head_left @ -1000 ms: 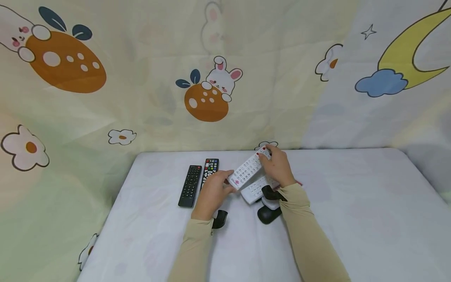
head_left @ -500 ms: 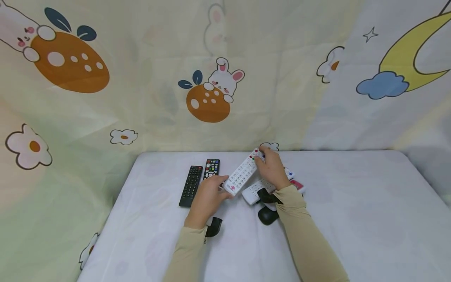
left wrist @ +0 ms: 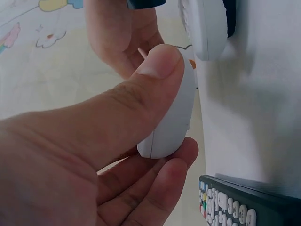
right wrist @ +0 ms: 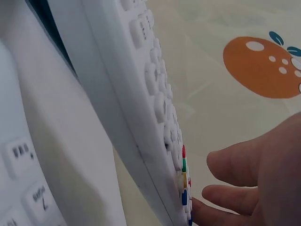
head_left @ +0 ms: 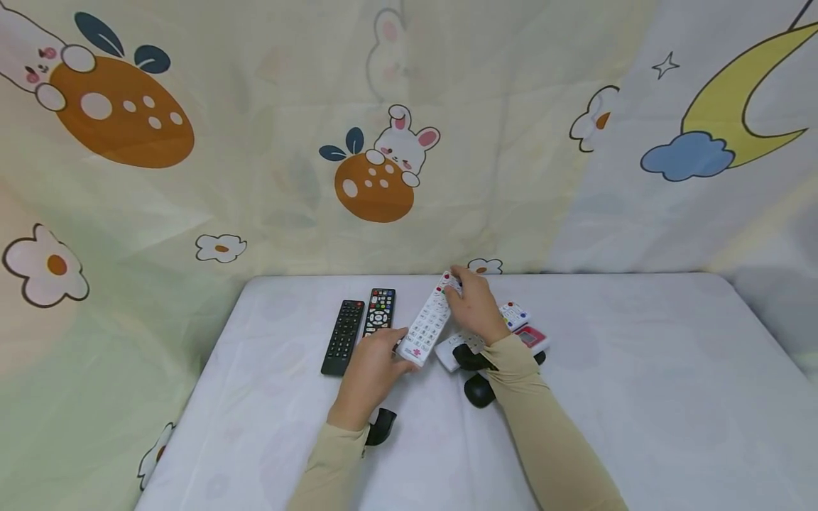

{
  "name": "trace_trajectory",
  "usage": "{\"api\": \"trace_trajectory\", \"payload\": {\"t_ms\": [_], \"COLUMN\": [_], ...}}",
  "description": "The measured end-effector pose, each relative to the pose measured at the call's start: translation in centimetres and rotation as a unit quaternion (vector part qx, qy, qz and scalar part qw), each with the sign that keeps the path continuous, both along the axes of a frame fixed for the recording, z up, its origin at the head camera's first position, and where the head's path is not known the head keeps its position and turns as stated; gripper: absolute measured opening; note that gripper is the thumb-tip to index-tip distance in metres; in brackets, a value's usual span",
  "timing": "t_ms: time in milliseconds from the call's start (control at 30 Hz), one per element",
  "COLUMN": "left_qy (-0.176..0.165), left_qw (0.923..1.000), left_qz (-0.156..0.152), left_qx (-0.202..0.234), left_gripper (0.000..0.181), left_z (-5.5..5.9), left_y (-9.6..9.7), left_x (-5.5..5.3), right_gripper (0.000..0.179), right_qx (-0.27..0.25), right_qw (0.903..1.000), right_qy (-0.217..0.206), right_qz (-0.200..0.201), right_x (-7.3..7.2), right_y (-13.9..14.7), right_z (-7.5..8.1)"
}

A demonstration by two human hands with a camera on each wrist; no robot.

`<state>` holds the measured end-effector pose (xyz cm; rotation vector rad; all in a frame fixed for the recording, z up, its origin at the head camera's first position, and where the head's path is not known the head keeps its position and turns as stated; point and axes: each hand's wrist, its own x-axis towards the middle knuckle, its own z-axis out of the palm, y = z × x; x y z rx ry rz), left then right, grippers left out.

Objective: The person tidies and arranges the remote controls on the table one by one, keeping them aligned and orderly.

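A long white remote control (head_left: 427, 323) with a red button at its top end is held tilted between both hands. My left hand (head_left: 369, 372) pinches its lower end, and in the left wrist view the thumb (left wrist: 160, 63) lies along one side with fingers beneath. My right hand (head_left: 476, 305) is around its upper end. In the right wrist view, those fingers reach the end with coloured buttons, while the thumb (right wrist: 225, 162) stands off the button face. Two black remotes, a plain one (head_left: 343, 337) and one with coloured buttons (head_left: 381, 309), lie beside the left hand.
Partly under the right hand lies another white remote (head_left: 447, 355). Beyond the right wrist are a white remote with blue buttons (head_left: 513, 314) and a red-and-white one (head_left: 532, 337). A black rounded object (head_left: 479, 392) sits near the right sleeve. A patterned curtain (head_left: 281, 213) hangs behind the white-covered table (head_left: 639, 397).
Both hands have shifted left and slightly nearer with the white remote, which now stands steeper. The blue-buttoned and red-and-white remotes have come into view from behind the right hand.
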<state>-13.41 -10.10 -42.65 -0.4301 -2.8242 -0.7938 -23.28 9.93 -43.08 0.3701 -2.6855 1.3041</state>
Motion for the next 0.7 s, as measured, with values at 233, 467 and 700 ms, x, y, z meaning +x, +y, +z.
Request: {"api": "trace_trajectory", "payload": {"t_ms": [233,467,700], "left_qy": [0.006,0.012,0.026], "left_qw": [0.9998,0.9993,0.9988], "left_qz": [0.013,0.032,0.043], "left_qx": [0.010,0.011,-0.002], "left_gripper": [0.062,0.062,0.061], "left_z": [-0.2,-0.4,-0.4], "left_y": [0.0,0.1,0.1], "left_x": [0.7,1.4,1.8], "right_gripper": [0.048,0.048,0.043], "right_qx": [0.010,0.025,0.065], "right_qw": [0.9997,0.9988,0.9966], "right_qy": [-0.011,-0.011,-0.009], "right_qz": [0.021,0.040,0.051], "right_x": [-0.2,-0.4,-0.8], "right_y": [-0.6,-1.3,-1.9], "right_z": [0.0,0.3,0.4]}}
